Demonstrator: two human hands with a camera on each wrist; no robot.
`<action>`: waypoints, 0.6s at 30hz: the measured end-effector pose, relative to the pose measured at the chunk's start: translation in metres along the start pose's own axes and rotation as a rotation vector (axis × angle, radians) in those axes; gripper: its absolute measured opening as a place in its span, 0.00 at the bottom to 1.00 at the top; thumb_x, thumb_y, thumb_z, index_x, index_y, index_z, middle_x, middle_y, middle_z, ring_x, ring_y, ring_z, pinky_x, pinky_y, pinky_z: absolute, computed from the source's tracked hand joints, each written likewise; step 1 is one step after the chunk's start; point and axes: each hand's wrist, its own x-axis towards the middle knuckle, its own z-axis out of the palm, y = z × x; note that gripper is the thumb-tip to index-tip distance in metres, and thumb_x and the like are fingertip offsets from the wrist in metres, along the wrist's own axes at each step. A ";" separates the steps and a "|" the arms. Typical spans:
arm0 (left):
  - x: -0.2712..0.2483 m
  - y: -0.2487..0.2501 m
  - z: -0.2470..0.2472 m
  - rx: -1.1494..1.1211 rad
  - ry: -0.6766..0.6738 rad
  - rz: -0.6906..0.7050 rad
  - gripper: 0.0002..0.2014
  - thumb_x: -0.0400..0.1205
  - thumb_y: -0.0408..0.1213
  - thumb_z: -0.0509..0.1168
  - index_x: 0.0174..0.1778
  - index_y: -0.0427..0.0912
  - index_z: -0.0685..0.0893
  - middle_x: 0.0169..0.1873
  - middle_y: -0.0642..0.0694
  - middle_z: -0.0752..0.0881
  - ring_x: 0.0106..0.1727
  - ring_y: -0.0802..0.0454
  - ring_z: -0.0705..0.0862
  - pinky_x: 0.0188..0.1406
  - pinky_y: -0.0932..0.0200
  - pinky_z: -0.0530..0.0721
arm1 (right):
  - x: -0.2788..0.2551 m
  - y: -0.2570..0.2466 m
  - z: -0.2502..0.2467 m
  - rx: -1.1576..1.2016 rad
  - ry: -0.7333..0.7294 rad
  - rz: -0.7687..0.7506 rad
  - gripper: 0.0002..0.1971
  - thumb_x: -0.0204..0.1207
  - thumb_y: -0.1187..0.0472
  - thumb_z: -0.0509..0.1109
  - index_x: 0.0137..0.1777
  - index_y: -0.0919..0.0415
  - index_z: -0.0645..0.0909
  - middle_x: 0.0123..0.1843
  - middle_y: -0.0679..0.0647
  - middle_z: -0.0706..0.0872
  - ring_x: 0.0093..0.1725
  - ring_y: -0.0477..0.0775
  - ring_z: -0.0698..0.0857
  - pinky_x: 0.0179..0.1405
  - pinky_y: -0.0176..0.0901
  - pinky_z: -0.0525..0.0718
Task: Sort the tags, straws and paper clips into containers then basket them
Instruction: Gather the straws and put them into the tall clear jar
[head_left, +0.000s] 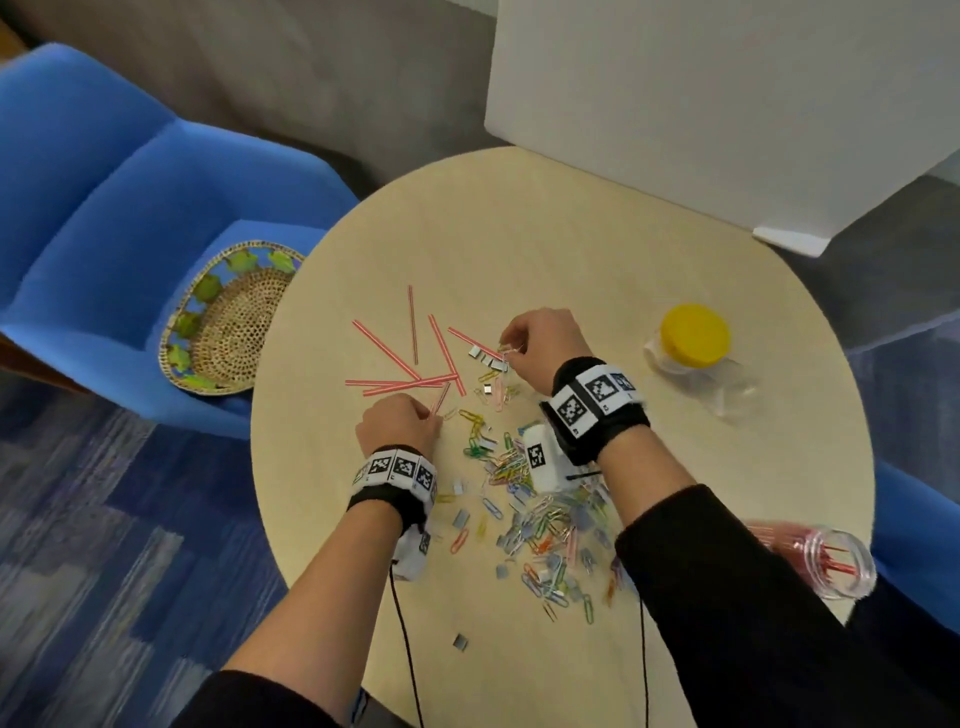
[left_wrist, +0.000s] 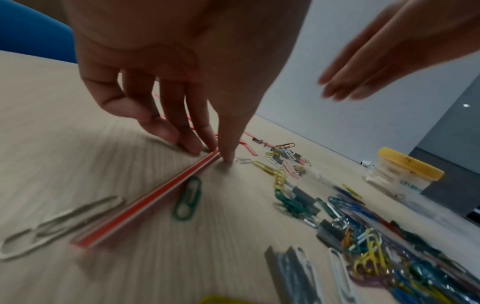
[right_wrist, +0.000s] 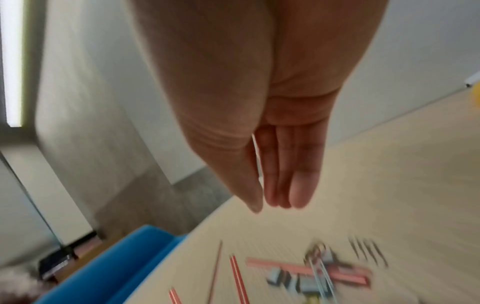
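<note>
Red-and-white striped straw flat on the pale wood table, just off the far-left edge of the heap of coloured paper clips. Pinched at its far end by the left hand: thumb tip on one side, fingertips bunched on the other, all down on the tabletop. A single green clip close beside that straw, on the heap side.

More loose straws fanned and crossing beyond the heap, to its far left. Small grey tags in a short row straight beyond the heap, others mixed in among the clips.

Right hand over that far row of tags, clear of the table in the wrist view. Fingers straight and pressed together, thumb tip against them. A thin pale sliver between thumb and forefinger; cannot tell whether anything is held.

Yellow-lidded jar lying on its side, far right of the heap and well apart from it. Clear jar with red straws inside, near right of the heap, at the table edge.

Woven basket well to the left of the heap, off the table, on the seat of a blue chair. White board beyond the heap, past the table's far edge.
</note>
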 end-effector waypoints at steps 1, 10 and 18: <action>0.002 0.001 -0.001 -0.022 -0.001 -0.001 0.08 0.76 0.50 0.73 0.43 0.50 0.91 0.41 0.50 0.91 0.46 0.47 0.88 0.52 0.51 0.87 | 0.014 -0.002 0.011 -0.015 -0.013 0.010 0.14 0.74 0.69 0.73 0.57 0.57 0.89 0.53 0.54 0.90 0.52 0.53 0.87 0.59 0.42 0.85; 0.009 0.013 0.000 0.200 0.025 0.149 0.11 0.83 0.45 0.63 0.47 0.47 0.90 0.48 0.46 0.89 0.56 0.43 0.83 0.55 0.48 0.82 | 0.074 -0.004 0.061 -0.222 -0.073 0.080 0.10 0.73 0.61 0.79 0.54 0.58 0.88 0.53 0.59 0.90 0.51 0.60 0.88 0.52 0.46 0.87; 0.010 0.021 -0.001 0.449 0.021 0.322 0.14 0.86 0.28 0.51 0.65 0.34 0.77 0.60 0.38 0.80 0.64 0.40 0.77 0.60 0.47 0.78 | 0.096 -0.026 0.051 -0.301 -0.126 0.181 0.15 0.65 0.58 0.85 0.48 0.64 0.89 0.49 0.59 0.90 0.48 0.60 0.90 0.49 0.45 0.89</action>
